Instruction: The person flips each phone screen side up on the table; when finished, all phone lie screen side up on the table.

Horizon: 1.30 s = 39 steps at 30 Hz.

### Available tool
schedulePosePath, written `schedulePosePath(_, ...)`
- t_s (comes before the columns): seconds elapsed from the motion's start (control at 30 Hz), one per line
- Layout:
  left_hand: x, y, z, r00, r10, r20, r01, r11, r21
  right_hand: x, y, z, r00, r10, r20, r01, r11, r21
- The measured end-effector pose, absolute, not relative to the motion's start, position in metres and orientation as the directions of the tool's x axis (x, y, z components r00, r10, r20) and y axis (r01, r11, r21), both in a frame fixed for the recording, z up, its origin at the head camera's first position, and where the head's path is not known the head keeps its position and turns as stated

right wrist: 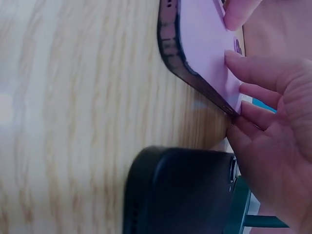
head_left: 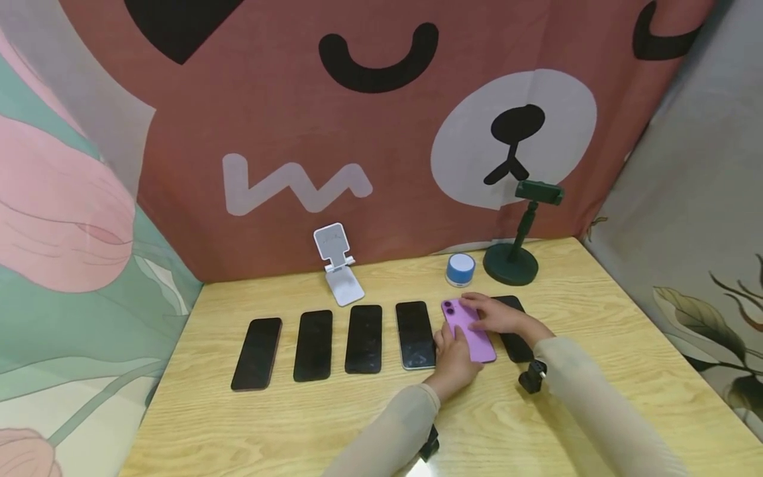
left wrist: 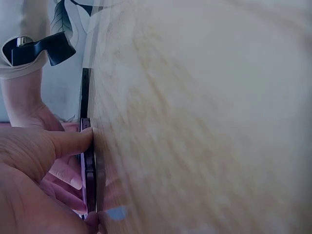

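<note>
A purple phone [head_left: 471, 334] lies back side up on the wooden table, its camera lenses at the far left corner. My left hand [head_left: 456, 364] grips its left side, the thumb by the near end; in the left wrist view the thumb and a fingertip are on the phone's edge [left wrist: 88, 168]. From the right, my right hand [head_left: 499, 315] holds the far part, thumb on the purple back [right wrist: 207, 44] and fingers at the edge. A black phone [head_left: 515, 341] lies just right of it, partly hidden by the right forearm. Another dark phone [head_left: 415, 334] is close on the left.
Further left, three more dark phones [head_left: 363, 339] lie in a row. Behind them stand a white folding phone stand [head_left: 344, 285], a small blue and white cylinder [head_left: 460, 270] and a dark green round-based stand [head_left: 510, 265]. A bear-print cloth [head_left: 286, 119] hangs behind the table.
</note>
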<state>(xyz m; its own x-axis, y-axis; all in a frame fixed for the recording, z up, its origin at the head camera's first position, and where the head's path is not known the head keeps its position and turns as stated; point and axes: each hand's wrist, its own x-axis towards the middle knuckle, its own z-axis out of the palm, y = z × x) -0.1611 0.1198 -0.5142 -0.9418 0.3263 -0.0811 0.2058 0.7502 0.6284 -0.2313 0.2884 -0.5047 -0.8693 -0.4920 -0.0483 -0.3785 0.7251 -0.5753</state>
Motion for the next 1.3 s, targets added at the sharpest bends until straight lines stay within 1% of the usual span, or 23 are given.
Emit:
schedulePosePath(0.3, -0.16, 0.119, -0.51, -0.938, 0.341, -0.062, 0.239, 0.766, 0.597, -0.238, 0.285, -0.504, -0.892, -0.452, -0.028, -0.341, 0.711, -0.614)
schedulePosePath(0.43, -0.158, 0.119, -0.51, -0.943, 0.331, -0.037, 0.25, 0.775, 0.58, -0.238, 0.28, -0.501, -0.896, -0.444, -0.012, -0.343, 0.71, -0.615)
schedulePosePath(0.73, -0.161, 0.116, -0.508, -0.935, 0.352, 0.047, 0.321, 0.782, 0.533, -0.237, 0.278, -0.498, -0.898, -0.438, 0.048, -0.362, 0.671, -0.648)
schedulePosePath(0.83, -0.164, 0.114, -0.507, -0.932, 0.363, 0.022, 0.307, 0.751, 0.584, -0.236, 0.281, -0.496, -0.905, -0.424, 0.03, -0.332, 0.662, -0.672)
schedulePosePath(0.97, -0.165, 0.112, -0.505, -0.931, 0.362, -0.04, 0.232, 0.673, 0.702, -0.235, 0.284, -0.495, -0.909, -0.416, 0.014, -0.302, 0.635, -0.711)
schedulePosePath(1.03, -0.164, 0.111, -0.505, -0.932, 0.359, -0.049, 0.207, 0.637, 0.742, -0.235, 0.284, -0.494, -0.909, -0.415, 0.016, -0.294, 0.617, -0.73)
schedulePosePath(1.1, -0.163, 0.109, -0.505, -0.934, 0.355, -0.049, 0.192, 0.611, 0.768, -0.233, 0.284, -0.493, -0.911, -0.412, 0.017, -0.285, 0.597, -0.75)
schedulePosePath(1.3, -0.16, 0.102, -0.503, -0.926, 0.378, -0.009, 0.22, 0.558, 0.8, -0.228, 0.284, -0.491, -0.927, -0.374, 0.026, -0.248, 0.561, -0.79)
